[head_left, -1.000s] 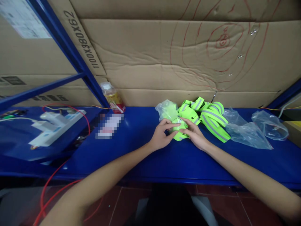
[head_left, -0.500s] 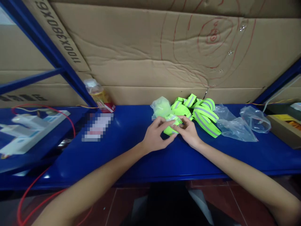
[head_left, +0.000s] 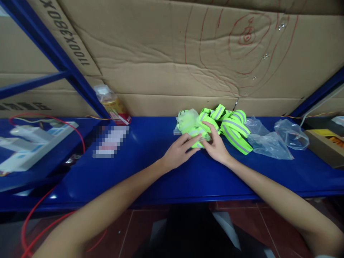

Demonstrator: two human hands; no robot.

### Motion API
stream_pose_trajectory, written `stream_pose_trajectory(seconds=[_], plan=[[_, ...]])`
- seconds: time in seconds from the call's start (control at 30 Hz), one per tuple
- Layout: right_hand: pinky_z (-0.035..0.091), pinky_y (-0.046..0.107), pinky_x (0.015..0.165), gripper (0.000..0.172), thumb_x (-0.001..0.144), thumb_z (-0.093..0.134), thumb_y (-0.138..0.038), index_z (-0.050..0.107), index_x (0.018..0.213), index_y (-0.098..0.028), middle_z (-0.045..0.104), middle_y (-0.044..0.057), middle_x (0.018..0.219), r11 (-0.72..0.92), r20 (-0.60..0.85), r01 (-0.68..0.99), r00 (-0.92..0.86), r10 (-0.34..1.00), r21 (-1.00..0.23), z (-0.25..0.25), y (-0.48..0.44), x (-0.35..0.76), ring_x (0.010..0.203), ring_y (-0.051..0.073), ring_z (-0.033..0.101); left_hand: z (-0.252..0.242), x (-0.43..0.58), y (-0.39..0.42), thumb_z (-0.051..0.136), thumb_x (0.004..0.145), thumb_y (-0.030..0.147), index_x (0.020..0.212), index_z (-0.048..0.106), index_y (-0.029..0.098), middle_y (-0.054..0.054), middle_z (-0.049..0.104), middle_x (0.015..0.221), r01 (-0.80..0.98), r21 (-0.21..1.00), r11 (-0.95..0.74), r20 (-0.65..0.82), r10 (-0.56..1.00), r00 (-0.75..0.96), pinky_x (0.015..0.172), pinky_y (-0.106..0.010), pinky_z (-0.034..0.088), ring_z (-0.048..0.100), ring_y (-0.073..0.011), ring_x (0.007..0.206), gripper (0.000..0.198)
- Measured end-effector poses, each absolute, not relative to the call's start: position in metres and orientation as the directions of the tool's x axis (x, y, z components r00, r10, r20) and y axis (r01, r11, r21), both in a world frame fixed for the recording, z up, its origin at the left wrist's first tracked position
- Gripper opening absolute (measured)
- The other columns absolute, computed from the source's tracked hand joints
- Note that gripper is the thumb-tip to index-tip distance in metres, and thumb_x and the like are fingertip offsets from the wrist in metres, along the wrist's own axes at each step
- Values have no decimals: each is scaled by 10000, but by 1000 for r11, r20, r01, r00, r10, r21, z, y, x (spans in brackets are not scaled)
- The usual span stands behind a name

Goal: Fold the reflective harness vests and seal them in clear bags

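Observation:
My left hand [head_left: 177, 153] pinches the near left side of a rolled neon-green reflective strap [head_left: 198, 144], which appears to be in a clear plastic bag. On the right side of the same bundle, my right hand [head_left: 217, 145] curves around it with thumb and fingers, partly hiding it. Just behind, another neon-green bundle in a clear bag [head_left: 188, 118] lies on the blue table. Loose neon-green straps with grey stripes [head_left: 235, 132] are heaped beyond and right of my right hand.
Flattened clear plastic bags [head_left: 274, 145] lie to the right, beside an open cardboard box [head_left: 322, 148]. A capped bottle [head_left: 111, 104] stands at the back left near a blurred white label [head_left: 111, 141]. Power strips [head_left: 34, 147] and a red cable occupy the far left. Cardboard [head_left: 150, 46] walls the back.
The bundle in my hands has shifted slightly back, closer to the bagged one. My right hand's fingers have straightened and spread further around it. The view has tilted slightly.

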State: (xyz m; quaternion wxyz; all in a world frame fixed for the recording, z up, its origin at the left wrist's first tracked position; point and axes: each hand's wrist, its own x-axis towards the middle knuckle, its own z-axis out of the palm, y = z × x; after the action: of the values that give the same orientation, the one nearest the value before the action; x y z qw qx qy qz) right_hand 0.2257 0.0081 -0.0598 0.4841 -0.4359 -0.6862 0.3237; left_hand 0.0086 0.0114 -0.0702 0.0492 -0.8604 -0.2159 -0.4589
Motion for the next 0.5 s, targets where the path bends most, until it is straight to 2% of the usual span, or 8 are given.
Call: stream_pose_trajectory(seconds=[0.07,0.1,0.2,0.3,0.4,0.5], plan=[[615,345,585,612,1005,629,-296,503,1604,-314,705,45,1036,399,357,279,-190,915,-874,-59,9,228,606,147,657,-68,9,11,617,1102,231,1670,430,288,-17,589,981,439,53,-897,776,313,548,889,-338,615,619,-173,907,601],[614,345,574,616,1013,603,-282,496,1619,-312,718,40,1010,386,337,274,-209,918,-881,-59,9,229,576,146,664,-67,9,11,594,1108,212,1672,423,284,-26,597,992,442,39,-896,759,314,571,909,-355,614,620,-185,932,594],[638,362,620,678,1011,582,-219,447,1670,-305,688,-26,734,411,338,326,-260,905,-851,-55,8,232,529,173,677,-65,9,11,577,1110,194,1660,435,291,-38,596,1034,405,70,-912,746,317,585,909,-345,613,619,-180,947,576],[659,397,674,628,1066,561,-278,447,1683,-306,643,-53,584,455,361,384,-294,885,-803,-51,7,235,523,200,691,-64,8,12,652,1091,292,1615,496,279,-58,595,1114,425,165,-890,806,370,462,884,-300,616,646,-164,969,548],[645,384,627,539,1097,546,-391,544,1628,-300,727,-2,715,444,363,356,-273,891,-822,-50,8,237,547,198,705,-62,3,13,707,1045,509,1568,567,252,-68,629,1133,579,194,-792,806,464,366,815,-262,603,671,-167,961,599],[607,357,555,630,1030,669,-437,544,1630,-292,796,47,970,480,391,358,-294,872,-801,-53,10,238,552,171,652,-59,-1,13,574,1084,624,1587,581,285,-40,683,1021,720,94,-687,725,543,423,707,-226,554,684,-157,866,607]])
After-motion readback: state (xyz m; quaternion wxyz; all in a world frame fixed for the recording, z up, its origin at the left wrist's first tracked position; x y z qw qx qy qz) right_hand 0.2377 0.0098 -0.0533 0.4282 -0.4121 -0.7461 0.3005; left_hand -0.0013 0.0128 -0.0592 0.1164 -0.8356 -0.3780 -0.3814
